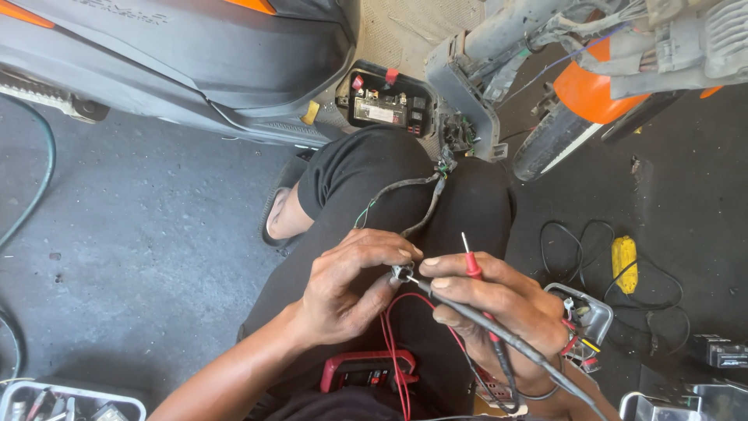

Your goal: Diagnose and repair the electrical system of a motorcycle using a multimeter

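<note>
While gripped, red probe (471, 262) points up (tilted).

probe (473, 266): red | multimeter (366, 371): red-black | tool (625, 263): yellow | trousers (389, 187): black | scooter panel (596, 90): orange

Dark concrete floor (140, 234) (sunlit), scooters (195, 54) nr.

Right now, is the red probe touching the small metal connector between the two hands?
Apart. The head view shows the red probe in the right hand with its tip pointing up, clear of the connector pinched by the left hand.
</note>
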